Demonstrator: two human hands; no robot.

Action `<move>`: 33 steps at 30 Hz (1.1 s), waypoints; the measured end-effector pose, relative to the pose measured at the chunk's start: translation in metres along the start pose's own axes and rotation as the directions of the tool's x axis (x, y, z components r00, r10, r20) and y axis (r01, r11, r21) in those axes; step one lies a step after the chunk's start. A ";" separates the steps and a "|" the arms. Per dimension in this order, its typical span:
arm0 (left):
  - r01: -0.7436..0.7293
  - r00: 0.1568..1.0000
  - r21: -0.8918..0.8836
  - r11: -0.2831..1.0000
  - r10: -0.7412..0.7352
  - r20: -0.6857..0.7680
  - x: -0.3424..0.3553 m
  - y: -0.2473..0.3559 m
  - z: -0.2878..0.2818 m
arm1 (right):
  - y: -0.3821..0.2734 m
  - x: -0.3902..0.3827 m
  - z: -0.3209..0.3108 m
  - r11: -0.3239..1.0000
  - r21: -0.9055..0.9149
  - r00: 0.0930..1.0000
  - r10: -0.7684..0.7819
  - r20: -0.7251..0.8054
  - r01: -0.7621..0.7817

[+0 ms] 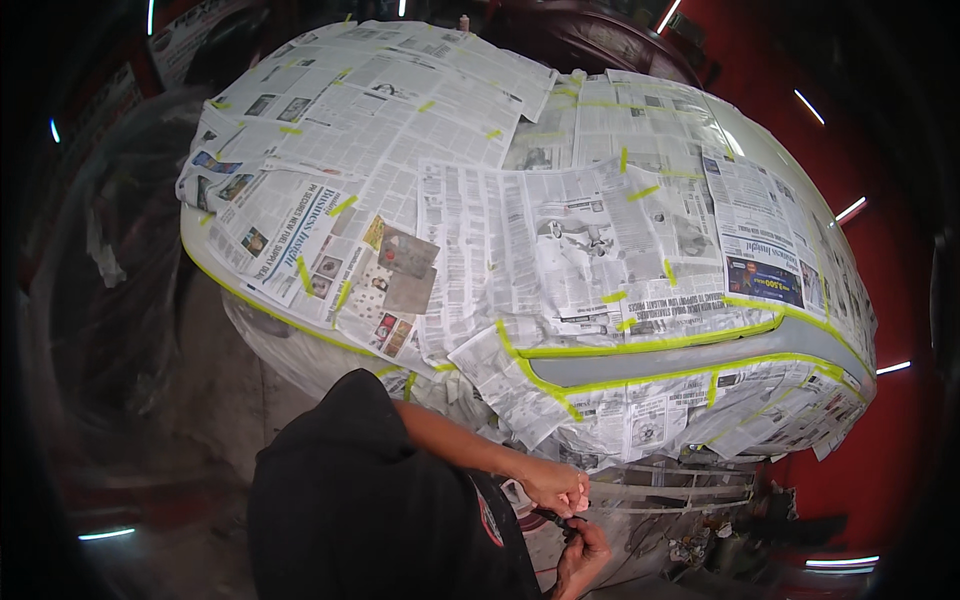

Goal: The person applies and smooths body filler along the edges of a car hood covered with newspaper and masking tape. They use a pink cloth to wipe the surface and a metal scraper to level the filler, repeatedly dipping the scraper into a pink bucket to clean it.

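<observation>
My left hand (555, 487) is closed near the lower middle, its fingers curled in front of my black shirt. Just below it, my right hand (588, 553) is also closed, with thumb and fingers pinched together. Between the two hands is a small dark object (550, 516), too small and partly covered to name. Beyond my hands stands a car body wrapped in newspaper sheets (590, 240). Yellow-green masking tape (650, 347) holds the paper and edges a long bare grey panel strip (640, 367).
A slatted metal rack (690, 492) stands right of my hands, with small clutter (690, 548) below it. Clear plastic sheeting (105, 255) drapes something at the left. A dark red car part (600, 42) shows behind the papered car. A red surface (850, 490) runs along the right.
</observation>
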State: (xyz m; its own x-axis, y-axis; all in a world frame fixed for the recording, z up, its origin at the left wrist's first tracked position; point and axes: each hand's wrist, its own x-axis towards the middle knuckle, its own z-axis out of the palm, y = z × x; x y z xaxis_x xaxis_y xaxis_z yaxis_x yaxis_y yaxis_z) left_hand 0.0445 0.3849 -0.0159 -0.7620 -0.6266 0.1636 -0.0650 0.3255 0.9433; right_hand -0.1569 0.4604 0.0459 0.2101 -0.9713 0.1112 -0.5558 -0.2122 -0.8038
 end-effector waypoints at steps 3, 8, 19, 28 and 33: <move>-0.008 0.999 0.026 1.000 0.009 -0.049 -0.003 0.002 0.009 | 0.016 -0.003 0.009 0.992 0.102 0.995 0.077 -0.061 -0.071; -0.036 0.967 -0.099 0.994 0.010 -0.254 0.002 -0.004 0.022 | -0.017 -0.002 0.020 0.651 0.743 0.925 0.361 -0.122 -0.156; -0.180 0.915 -0.097 0.979 0.130 -0.383 0.006 0.007 0.042 | -0.011 -0.001 0.054 0.600 0.800 0.897 0.358 -0.258 -0.009; 0.093 0.448 0.236 0.967 0.171 -0.877 0.018 0.015 -0.123 | 0.009 -0.048 -0.119 0.842 -0.200 0.244 -0.084 -0.966 -0.502; 0.180 0.139 0.404 0.897 0.384 -0.913 0.081 -0.023 -0.250 | 0.212 -0.176 0.018 0.487 -0.124 0.428 0.584 -0.690 -0.865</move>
State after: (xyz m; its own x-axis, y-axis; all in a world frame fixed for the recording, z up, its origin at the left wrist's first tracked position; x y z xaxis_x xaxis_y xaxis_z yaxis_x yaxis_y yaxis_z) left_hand 0.1454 0.1496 0.0482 0.4577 -0.6083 0.6485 -0.4558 0.4657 0.7585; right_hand -0.2974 0.5888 -0.1543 -0.7897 -0.6133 -0.0184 -0.5520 0.7233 -0.4148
